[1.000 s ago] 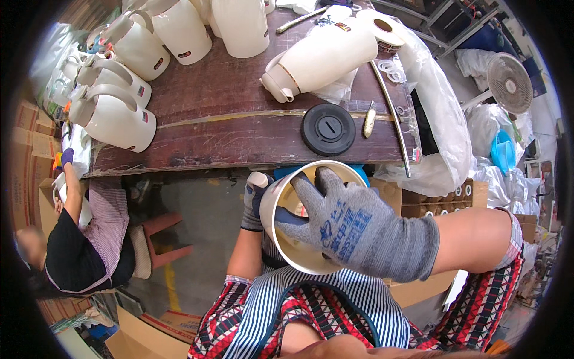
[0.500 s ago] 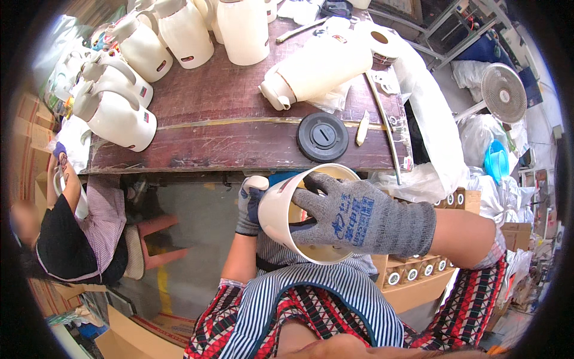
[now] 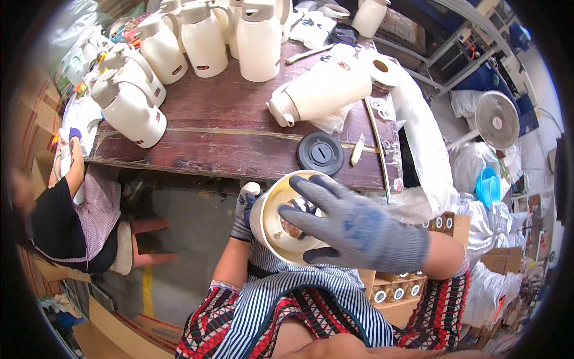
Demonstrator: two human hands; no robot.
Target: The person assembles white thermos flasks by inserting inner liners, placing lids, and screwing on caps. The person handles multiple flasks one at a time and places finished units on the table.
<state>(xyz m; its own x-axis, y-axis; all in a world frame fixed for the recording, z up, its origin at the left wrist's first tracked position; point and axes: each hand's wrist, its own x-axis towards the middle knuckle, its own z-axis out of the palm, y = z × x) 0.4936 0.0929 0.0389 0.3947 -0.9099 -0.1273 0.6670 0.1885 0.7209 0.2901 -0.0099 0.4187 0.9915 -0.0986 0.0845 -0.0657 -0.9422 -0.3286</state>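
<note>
Close to my lap, below the table's edge, I hold a cream jug body (image 3: 258, 220) with its wide round opening toward me. A shiny, mirror-like part shows deep inside. My left hand (image 3: 243, 216), in a grey-and-blue glove, grips the body's outer left side; some fingers are hidden, and a pale rounded piece shows at their top. My right hand (image 3: 341, 221), gloved too and a little blurred, spreads its fingers across the opening with nothing held. On the table just beyond lies a black round lid (image 3: 320, 153) with a slot across its middle.
A finished-looking cream jug (image 3: 326, 93) lies on its side on the dark red table (image 3: 209, 113). Several more (image 3: 203, 42) stand far left. A thin rod (image 3: 378, 149), tape roll (image 3: 383, 64) and fan (image 3: 497, 119) are rightward. A person (image 3: 66, 221) works at left.
My right hand has drawn back from inside the jug body, and its fingers have spread over the rim. The opening has turned more toward me, showing the shiny part inside.
</note>
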